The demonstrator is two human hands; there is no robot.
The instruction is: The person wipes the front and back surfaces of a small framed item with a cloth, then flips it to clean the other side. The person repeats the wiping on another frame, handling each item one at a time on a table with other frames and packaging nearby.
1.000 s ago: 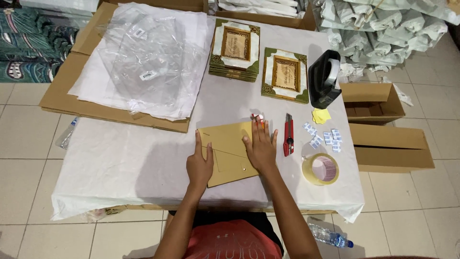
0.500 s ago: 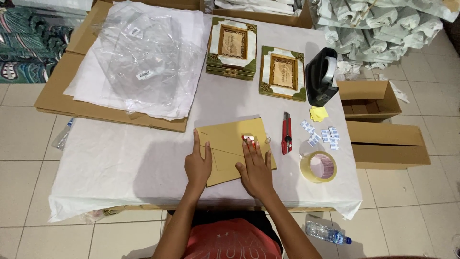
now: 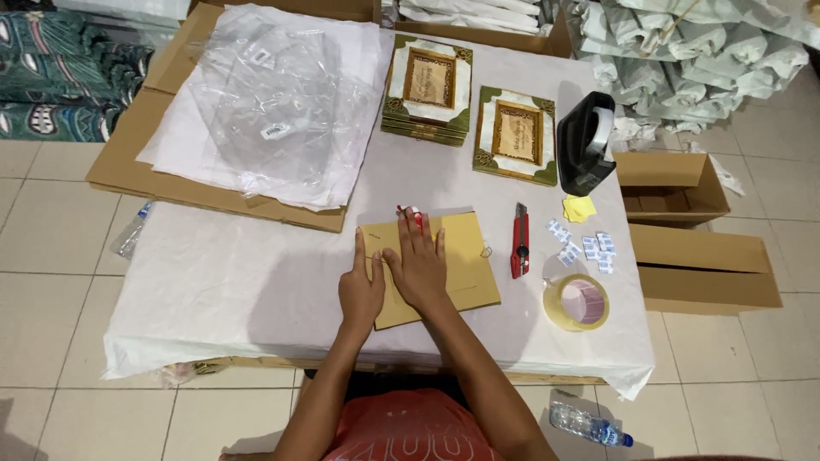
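Note:
A flat yellow-brown cardboard piece (image 3: 465, 256) lies on the white-covered table (image 3: 222, 290) in front of me. My left hand (image 3: 360, 290) presses flat on its left part, fingers together. My right hand (image 3: 418, 260) lies flat on its middle, fingers spread toward the far edge, with a small red-and-white object (image 3: 408, 211) at the fingertips. A red utility knife (image 3: 520, 242) rests just right of the cardboard. Neither hand grips anything.
A roll of tape (image 3: 578, 302) and small blue-white labels (image 3: 583, 244) lie at the right. A black tape dispenser (image 3: 586, 143), two framed plaques (image 3: 515, 134) (image 3: 429, 82), clear plastic bags (image 3: 273, 102) on cardboard sheets sit farther back. Open boxes (image 3: 683, 179) stand on the floor at right.
My right hand slid left across the cardboard toward my left hand, then stretched forward to the far edge. My left hand stayed pressed in place.

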